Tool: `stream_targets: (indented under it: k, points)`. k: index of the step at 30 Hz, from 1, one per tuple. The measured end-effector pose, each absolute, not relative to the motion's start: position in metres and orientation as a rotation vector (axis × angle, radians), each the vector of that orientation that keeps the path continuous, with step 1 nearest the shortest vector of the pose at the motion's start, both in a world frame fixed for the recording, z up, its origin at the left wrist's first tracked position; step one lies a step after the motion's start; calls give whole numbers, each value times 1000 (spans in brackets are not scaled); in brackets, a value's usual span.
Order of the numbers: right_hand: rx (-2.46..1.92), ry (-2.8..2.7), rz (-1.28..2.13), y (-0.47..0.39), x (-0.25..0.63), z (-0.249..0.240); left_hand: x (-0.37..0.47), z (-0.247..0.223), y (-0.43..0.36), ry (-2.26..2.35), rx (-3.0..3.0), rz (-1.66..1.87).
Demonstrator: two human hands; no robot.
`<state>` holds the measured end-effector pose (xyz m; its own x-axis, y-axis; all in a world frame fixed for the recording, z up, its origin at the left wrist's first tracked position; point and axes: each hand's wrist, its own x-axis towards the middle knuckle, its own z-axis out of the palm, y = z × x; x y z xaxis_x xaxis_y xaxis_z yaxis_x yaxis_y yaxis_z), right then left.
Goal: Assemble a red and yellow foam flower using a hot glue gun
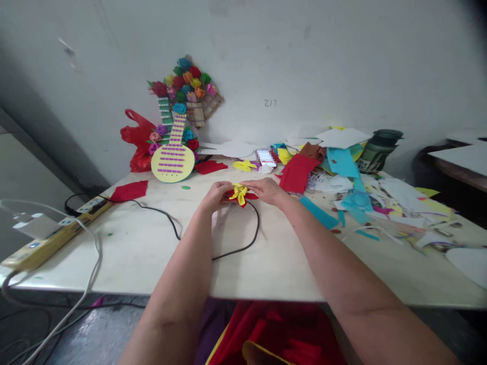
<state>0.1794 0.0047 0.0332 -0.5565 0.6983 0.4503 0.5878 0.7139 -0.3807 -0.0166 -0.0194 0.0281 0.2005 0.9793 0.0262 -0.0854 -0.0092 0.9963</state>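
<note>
Above the middle of the table [266, 268], a small yellow and red flower [239, 193] is held between both hands. My left hand [219, 195] grips its left side, fingers closed on the red part. My right hand [267, 189] reaches in from the right, its fingers pressed together on the yellow and red petals. The fingertips of both hands nearly meet at the top of the flower. A black cord [257, 228] curves over the table just below the flower.
A yellow guitar-shaped craft [173, 165] with paper flowers stands at the back left. The power strip [57, 238] lies along the left edge. Paper scraps [319, 213], red cloth [299, 172] and a dark green bottle [380, 151] crowd the right side.
</note>
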Motion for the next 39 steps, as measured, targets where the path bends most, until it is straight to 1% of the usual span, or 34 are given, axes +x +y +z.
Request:
stream_targets:
  k: [24, 31, 39]
  points:
    - [-1076, -2388, 192, 2, 179, 35, -20, 23, -17, 918, 1286, 1061]
    - [-1035, -2383, 185, 3, 180, 35, -19, 26, -19, 912, 1287, 1080]
    - [-1064, -2397, 47, -3, 179, 40, -19, 26, -19, 928, 1180, 1129]
